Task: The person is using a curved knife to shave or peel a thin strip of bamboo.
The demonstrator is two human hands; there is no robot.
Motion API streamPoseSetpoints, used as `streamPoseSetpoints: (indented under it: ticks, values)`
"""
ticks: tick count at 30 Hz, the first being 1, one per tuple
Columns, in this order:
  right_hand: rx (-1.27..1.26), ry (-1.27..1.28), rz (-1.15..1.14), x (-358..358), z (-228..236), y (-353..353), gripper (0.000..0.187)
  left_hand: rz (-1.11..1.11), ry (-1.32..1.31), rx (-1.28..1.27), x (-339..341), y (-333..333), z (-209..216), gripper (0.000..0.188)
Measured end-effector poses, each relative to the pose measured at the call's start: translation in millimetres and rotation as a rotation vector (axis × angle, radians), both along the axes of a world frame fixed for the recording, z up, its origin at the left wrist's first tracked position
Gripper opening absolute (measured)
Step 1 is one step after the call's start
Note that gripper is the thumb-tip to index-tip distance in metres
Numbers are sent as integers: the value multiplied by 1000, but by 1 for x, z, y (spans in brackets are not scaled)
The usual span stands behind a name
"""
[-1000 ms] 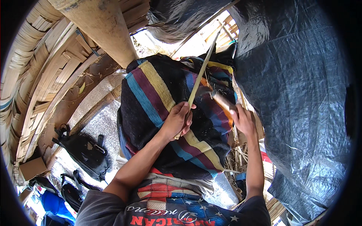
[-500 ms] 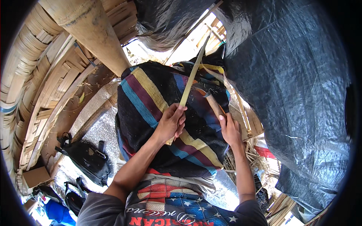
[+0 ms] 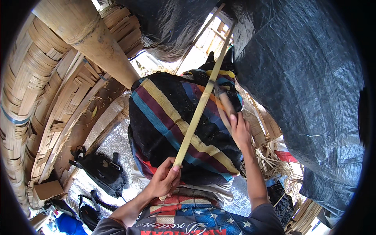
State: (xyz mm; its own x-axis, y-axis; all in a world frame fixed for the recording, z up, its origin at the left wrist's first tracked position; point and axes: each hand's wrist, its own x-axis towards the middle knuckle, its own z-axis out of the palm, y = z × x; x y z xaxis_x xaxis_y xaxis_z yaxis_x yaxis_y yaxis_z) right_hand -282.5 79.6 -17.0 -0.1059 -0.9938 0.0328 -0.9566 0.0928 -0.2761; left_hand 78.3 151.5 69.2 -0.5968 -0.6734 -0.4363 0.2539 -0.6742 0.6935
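Near my lap, my left hand (image 3: pixel 166 178) is closed around the lower end of a long, pale green-yellow bamboo strip (image 3: pixel 194 123). The strip slants up and away to the right. My right hand (image 3: pixel 240 131) grips a wooden-handled knife (image 3: pixel 226 102), right of the strip. Its small, dark metal end is blurred and lies at the strip; whether it touches I cannot tell. Beneath both hands a black cloth (image 3: pixel 156 102) with yellow, maroon and blue stripes covers my lap.
Dark plastic sheeting (image 3: pixel 309 86) hangs on the right. A thick bamboo pole (image 3: pixel 100 35) and a woven bamboo wall (image 3: pixel 47 113) stand at left. Black bags (image 3: pixel 102 172), a cardboard box (image 3: pixel 48 189) and a blue item (image 3: pixel 68 224) lie lower left. Bamboo shavings (image 3: pixel 270 160) are at right.
My left hand has drawn back toward my body with the bamboo strip, so more of the strip shows beyond it. My right hand with the knife has stayed nearly in place.
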Motion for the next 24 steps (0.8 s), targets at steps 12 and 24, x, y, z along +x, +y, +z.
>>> streamPoseSetpoints:
  ticks: [12,24]
  values:
    - [-130,136,-184,-18,-2,-33,46,36,70,23,9,4,-5,27]
    - [-154,30,35,15,15,-35,43,74,134,65,22,14,-10,26]
